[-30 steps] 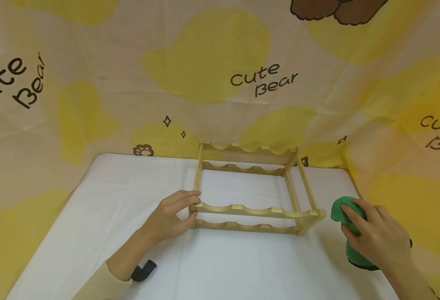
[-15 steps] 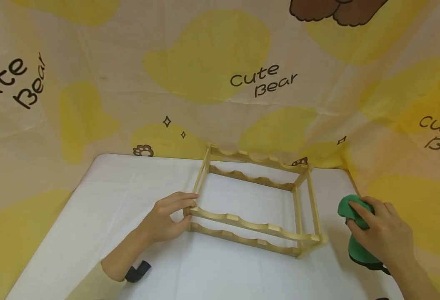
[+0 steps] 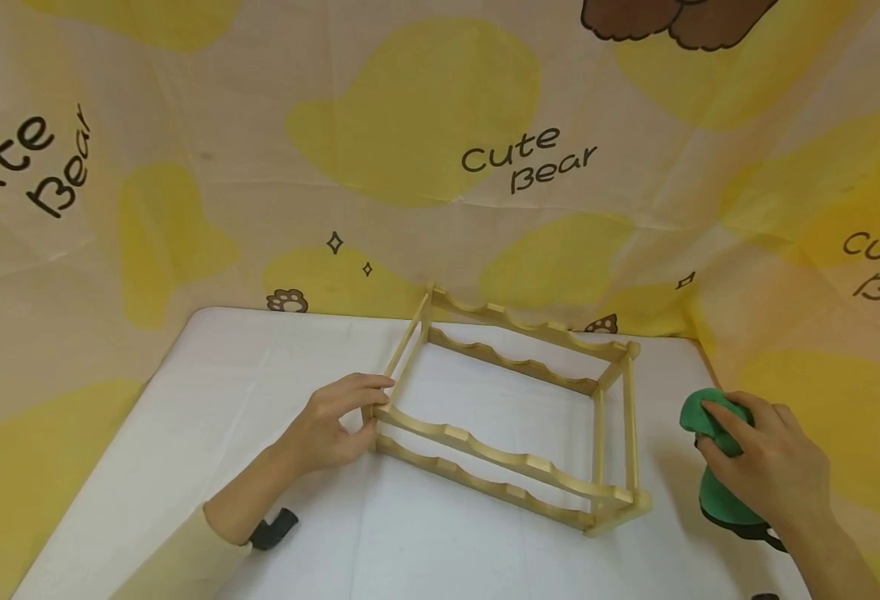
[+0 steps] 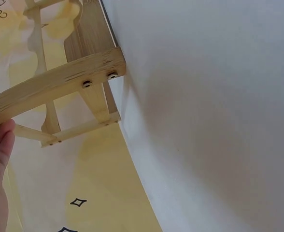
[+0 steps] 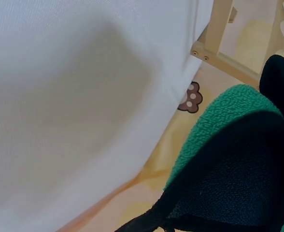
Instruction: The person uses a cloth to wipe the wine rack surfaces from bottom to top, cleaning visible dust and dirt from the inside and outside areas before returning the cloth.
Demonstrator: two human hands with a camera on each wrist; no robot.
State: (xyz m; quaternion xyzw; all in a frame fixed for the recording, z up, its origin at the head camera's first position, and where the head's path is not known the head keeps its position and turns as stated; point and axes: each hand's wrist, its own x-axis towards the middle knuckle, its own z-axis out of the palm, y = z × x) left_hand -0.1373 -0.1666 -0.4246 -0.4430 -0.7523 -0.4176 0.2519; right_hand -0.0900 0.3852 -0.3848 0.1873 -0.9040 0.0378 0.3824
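A pale wooden wine rack (image 3: 485, 442) with scalloped rails on two levels stands at an angle on the white-covered table. My left hand (image 3: 338, 421) holds its left front corner, thumb low and fingers over the upper rail end. The left wrist view has the fingers (image 4: 4, 140) against a curved end piece (image 4: 60, 79) with screw heads. Right of the rack, my right hand (image 3: 773, 454) pinches a folded green fleecy cloth (image 3: 713, 408) with black trim. Its dark, textured underside (image 5: 229, 169) shows in the right wrist view, and part of it hangs below the fingers.
A printed yellow and beige sheet (image 3: 410, 108) rises behind and on both sides of the table (image 3: 260, 367). A short black curved piece (image 3: 275, 529) shows beside my left wrist. The rack's far rail (image 3: 530, 321) is near the table's back edge.
The rack has turned, its right end swinging toward me while my left hand keeps hold of the left corner. My right hand has shifted slightly right with the cloth.
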